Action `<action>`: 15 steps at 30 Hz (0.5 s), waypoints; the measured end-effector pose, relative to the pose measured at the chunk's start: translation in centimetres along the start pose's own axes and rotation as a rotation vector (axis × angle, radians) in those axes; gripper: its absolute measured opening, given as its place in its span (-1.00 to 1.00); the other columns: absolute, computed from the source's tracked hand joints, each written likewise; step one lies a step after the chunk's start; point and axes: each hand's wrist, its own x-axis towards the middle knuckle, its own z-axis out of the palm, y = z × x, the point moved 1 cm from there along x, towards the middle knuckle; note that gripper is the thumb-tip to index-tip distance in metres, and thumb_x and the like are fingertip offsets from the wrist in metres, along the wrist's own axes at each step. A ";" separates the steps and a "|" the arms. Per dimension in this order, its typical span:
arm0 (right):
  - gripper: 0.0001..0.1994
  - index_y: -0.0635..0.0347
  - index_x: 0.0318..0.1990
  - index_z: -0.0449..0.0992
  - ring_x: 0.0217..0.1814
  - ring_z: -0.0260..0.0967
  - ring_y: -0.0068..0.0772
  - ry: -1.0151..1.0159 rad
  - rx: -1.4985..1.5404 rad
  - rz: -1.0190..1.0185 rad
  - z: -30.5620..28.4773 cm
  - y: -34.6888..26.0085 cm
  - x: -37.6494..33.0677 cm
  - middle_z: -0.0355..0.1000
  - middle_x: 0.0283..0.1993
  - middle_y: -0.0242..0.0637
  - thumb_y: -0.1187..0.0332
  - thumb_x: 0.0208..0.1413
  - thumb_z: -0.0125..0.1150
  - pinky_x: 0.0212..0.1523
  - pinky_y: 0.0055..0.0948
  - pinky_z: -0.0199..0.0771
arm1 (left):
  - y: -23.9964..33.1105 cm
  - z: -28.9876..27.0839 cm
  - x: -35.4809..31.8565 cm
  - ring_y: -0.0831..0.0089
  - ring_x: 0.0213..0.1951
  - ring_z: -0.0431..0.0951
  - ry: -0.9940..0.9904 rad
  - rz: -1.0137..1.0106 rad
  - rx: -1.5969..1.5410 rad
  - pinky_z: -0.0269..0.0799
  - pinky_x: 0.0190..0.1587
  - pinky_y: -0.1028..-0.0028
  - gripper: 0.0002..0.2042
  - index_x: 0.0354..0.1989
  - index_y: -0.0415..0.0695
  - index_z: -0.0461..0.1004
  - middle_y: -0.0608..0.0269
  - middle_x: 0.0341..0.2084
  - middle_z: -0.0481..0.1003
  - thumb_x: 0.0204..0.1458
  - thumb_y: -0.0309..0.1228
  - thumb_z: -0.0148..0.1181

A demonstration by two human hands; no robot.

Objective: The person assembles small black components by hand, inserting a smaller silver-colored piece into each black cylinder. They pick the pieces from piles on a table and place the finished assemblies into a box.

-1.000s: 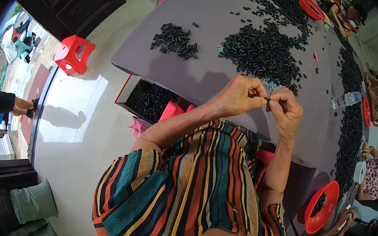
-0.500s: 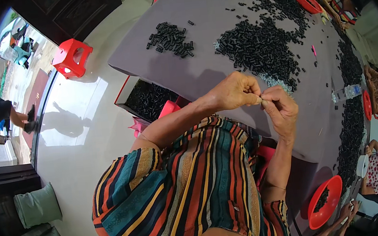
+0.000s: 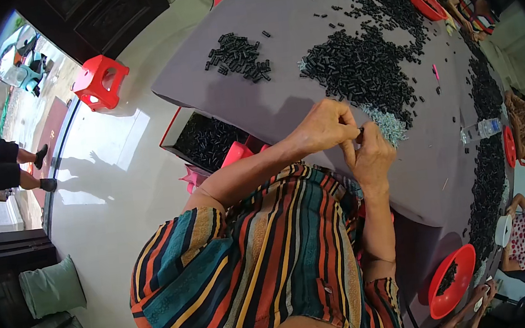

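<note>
My left hand and my right hand meet over the near edge of the grey table, fingertips pressed together on a small black tube piece. Just beyond them lies a big heap of black tube pieces with a patch of small pale grey parts at its near side. A smaller pile of black pieces sits to the left on the table. My striped sleeve and lap fill the lower middle.
A box of black pieces stands on the floor under the table's left edge, with a red stool farther left. Red bowls and other people's hands are along the right side.
Both hands stayed joined at the fingertips and shifted a little toward the table's near edge; the right hand's fingers curled closer to the left.
</note>
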 end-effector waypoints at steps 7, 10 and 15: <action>-0.61 0.15 -0.58 0.20 -0.72 0.26 -0.24 0.034 -0.042 0.026 1.7 0.4 -1.1 0.21 -0.72 -0.31 0.08 -0.07 0.21 -0.69 -0.35 0.23 | -1.1 0.2 0.9 0.60 -0.56 0.35 -0.012 0.036 0.076 0.24 -0.50 0.55 -0.88 -0.58 -0.31 0.45 0.27 -0.68 0.43 -0.27 -0.48 0.17; -0.61 0.15 -0.59 0.20 -0.73 0.26 -0.20 0.042 -0.002 0.031 3.0 0.9 -1.6 0.22 -0.74 -0.28 0.08 -0.05 0.19 -0.70 -0.33 0.24 | -2.3 0.3 1.3 0.57 -0.58 0.36 0.009 0.044 0.110 0.25 -0.49 0.54 -0.86 -0.60 -0.31 0.46 0.24 -0.70 0.43 -0.30 -0.47 0.17; -0.61 0.17 -0.60 0.21 -0.73 0.28 -0.12 0.014 0.074 0.100 4.2 1.4 -2.3 0.27 -0.74 -0.18 0.08 -0.03 0.16 -0.71 -0.25 0.23 | -3.5 0.3 2.3 0.55 -0.57 0.38 -0.042 0.003 0.140 0.28 -0.47 0.50 -0.85 -0.61 -0.30 0.47 0.20 -0.70 0.45 -0.31 -0.44 0.15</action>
